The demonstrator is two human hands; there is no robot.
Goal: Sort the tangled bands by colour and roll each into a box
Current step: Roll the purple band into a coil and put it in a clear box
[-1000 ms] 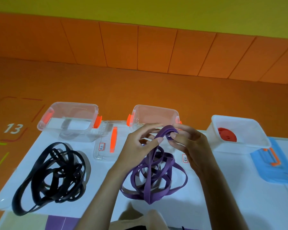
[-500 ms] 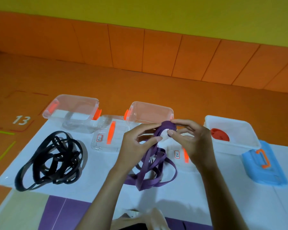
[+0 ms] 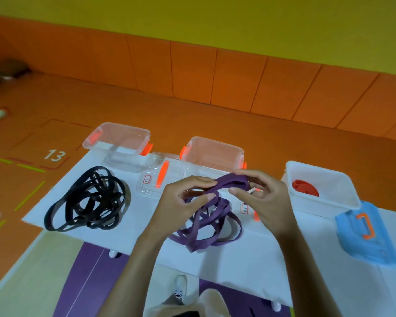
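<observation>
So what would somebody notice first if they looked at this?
Probably the two hands in the middle: the left hand and right hand pinch a tangled purple band over the white table. Next, the messy heap of black bands on the left, and the red roll in the white box on the right.

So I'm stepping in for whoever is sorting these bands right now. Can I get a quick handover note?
Left grip and right grip both pinch the top of the purple band; its loose loops lie tangled on the table below.
The black band lies tangled at the table's left, untouched.
Done: the red band sits rolled in the white box, with a blue lid beside it.
Left: roll the purple band, probably into the middle clear box, then the black into the left clear box.
</observation>
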